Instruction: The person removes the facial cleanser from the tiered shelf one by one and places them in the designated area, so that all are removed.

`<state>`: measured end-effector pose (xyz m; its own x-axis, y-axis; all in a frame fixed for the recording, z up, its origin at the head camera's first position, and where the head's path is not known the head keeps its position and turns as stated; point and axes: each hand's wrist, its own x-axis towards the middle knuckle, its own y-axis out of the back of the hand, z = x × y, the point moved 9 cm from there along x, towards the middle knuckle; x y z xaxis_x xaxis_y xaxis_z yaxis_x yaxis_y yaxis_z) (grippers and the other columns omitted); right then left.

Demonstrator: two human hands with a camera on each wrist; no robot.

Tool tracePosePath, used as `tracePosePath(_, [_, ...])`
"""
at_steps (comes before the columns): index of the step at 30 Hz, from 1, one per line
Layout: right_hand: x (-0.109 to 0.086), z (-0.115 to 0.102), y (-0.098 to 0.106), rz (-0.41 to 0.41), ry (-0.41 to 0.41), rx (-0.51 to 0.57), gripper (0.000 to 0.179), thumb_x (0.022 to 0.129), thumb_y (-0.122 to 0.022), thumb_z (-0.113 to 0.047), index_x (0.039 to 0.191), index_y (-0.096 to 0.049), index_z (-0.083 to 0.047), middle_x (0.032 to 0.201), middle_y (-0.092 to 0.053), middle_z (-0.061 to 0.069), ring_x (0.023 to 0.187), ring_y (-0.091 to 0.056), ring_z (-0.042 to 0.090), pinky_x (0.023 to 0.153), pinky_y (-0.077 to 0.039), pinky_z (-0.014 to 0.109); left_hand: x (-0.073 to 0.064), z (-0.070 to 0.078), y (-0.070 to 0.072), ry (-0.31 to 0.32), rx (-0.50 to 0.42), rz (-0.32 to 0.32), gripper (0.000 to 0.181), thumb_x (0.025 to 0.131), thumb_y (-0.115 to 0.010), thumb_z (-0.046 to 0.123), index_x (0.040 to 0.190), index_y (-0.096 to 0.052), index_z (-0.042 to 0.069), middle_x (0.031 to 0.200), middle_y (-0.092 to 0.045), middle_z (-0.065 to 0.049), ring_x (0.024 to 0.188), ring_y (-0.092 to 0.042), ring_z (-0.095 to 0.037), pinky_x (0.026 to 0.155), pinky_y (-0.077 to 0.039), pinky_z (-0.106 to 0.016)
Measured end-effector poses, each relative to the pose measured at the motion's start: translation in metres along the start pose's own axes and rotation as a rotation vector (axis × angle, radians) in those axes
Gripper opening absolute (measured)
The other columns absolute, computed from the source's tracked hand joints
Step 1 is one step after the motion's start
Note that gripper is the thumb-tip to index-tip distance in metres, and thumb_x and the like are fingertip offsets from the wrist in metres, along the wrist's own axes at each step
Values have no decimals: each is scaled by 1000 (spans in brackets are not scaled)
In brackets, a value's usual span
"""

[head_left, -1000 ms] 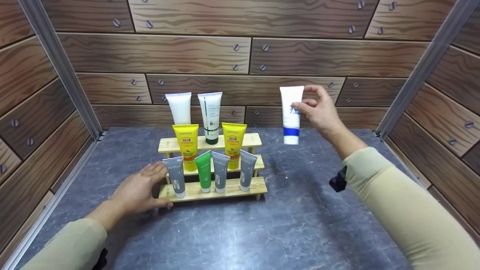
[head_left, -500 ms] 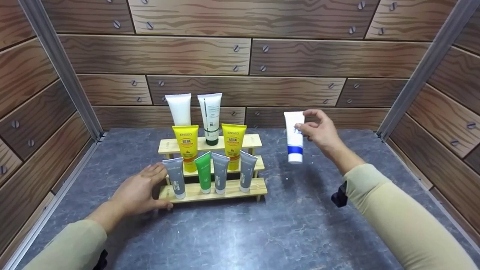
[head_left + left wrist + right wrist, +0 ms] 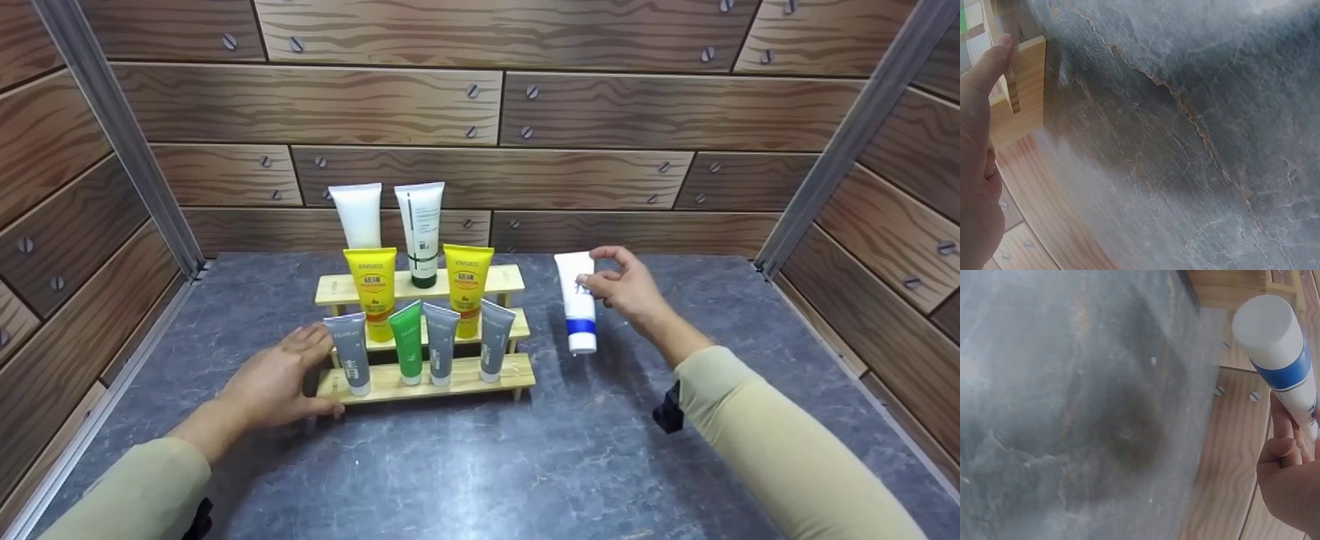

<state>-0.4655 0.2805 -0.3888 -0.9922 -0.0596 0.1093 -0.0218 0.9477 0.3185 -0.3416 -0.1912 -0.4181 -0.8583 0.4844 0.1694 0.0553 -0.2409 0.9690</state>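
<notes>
watching from my end, i see one plain change over the last second: the white-and-blue tube (image 3: 577, 306) has come down in the head view. it was up against the plank wall (image 3: 600, 112); now it hangs right of centre, level across the frame with the yellow tubes (image 3: 467, 281), and the table (image 3: 420, 465) is mostly what shows behind it. i judge that as the tube being lowered toward the surface, well apart from the other tubes.

my right hand (image 3: 628, 294), right of centre, pinches it near its flat top end between thumb and fingers. the tube leans a little, cap (image 3: 582, 343) downward. in the right wrist view, at upper right, the cap's round end face shows, so i judge it is off the table, though i cannot tell how far.

my left hand (image 3: 271, 384), left of centre and lower, has not shifted. its thumb and fingers curve round the left end of the wooden rack (image 3: 516, 371), holding it; in the left wrist view the thumb lies over the rack's edge at upper left. i read that as steadying.

the rack itself is unchanged: two white tubes (image 3: 424, 232) at the back, the yellow pair in the middle, and in front three grey tubes (image 3: 495, 345) with a green tube (image 3: 408, 345) among them, all standing. both hands are well apart.
</notes>
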Motion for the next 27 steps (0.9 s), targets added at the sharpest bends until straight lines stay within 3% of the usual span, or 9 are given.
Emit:
tracePosePath(9, [-1,23,-16,-1,-77,-62,53,100,-76,-18,143,-49,-5,91,-75,0,78,-66,15,68,-48,28,0,-2,1,6,7,3,105,81,-86,57,155,-46,-5,162,-38,-28,148,-38,-52,119,-33,-68])
tracePosePath(27, [-8,51,-46,-36,-154,25,50,98,-77,-12,140,-51,-4,84,-73,1,72,-65,11,65,-54,28,1,-1,-2,-14,7,5,104,82,-87,57,153,-47,-7,161,-40,-28,150,-38,-48,123,-32,-62])
